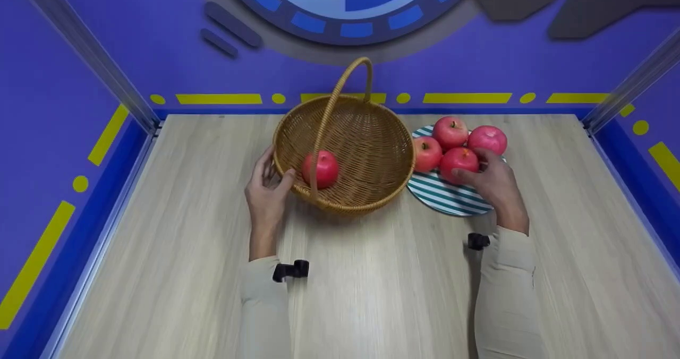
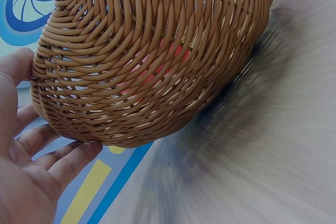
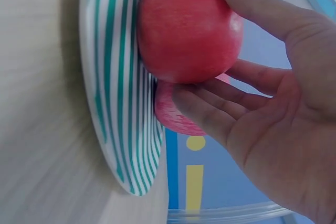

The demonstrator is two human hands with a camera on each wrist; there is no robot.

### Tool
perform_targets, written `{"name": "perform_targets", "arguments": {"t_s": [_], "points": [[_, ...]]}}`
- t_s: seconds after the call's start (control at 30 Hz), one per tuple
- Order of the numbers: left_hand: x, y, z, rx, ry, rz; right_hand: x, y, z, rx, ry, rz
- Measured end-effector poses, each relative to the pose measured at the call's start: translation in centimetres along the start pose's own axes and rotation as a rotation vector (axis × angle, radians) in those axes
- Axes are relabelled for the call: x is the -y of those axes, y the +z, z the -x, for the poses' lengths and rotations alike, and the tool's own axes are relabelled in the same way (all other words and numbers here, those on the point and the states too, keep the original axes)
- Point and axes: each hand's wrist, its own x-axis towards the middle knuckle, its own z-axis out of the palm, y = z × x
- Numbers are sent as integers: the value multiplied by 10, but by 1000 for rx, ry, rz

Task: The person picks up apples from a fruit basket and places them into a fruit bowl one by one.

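A round wicker basket [image 1: 366, 157] with an arched handle stands at the table's middle, one red apple [image 1: 325, 169] inside it. My left hand [image 1: 267, 199] holds the basket's left side, thumb at the rim and fingers along the outer wall, as the left wrist view also shows. To the right, a green-and-white striped plate [image 1: 451, 197] carries several apples. My right hand [image 1: 496, 186] grips the front red apple [image 1: 458, 163] between thumb and fingers. In the right wrist view this apple [image 3: 189, 30] sits close against the striped plate, with a pinker apple [image 3: 176, 111] behind it.
Around the gripped apple on the plate lie a left apple [image 1: 426, 154], a back apple [image 1: 450, 131] and a pink right apple [image 1: 487, 139]. Blue panels [image 1: 159, 45] with yellow marks enclose the light wooden table [image 1: 372, 295] at the back and sides.
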Motion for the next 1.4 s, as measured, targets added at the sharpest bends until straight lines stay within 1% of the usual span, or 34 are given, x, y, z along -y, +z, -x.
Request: {"name": "perform_targets", "arguments": {"t_s": [0.17, 0.37, 0.47, 0.63, 0.97, 1.27, 1.4], "points": [[3, 0, -2, -2, -7, 0, 3, -4, 3, -14, -5, 9], [24, -2, -9, -7, 2, -3, 10, -7, 6, -46, 9, 14], [30, -3, -11, -7, 12, 3, 13, -7, 7, -55, 12, 15], [32, -4, -11, -2, 22, -4, 17, -8, 9, -83, -14, 20], [32, -5, -10, 8, 22, -11, 28, -2, 14, -178, -127, -32], [32, -6, -11, 11, 23, -10, 38, 9, 15, -212, -207, -48], [34, -6, -9, 8, 23, -12, 43, 16, 16, -223, -221, -57]]}}
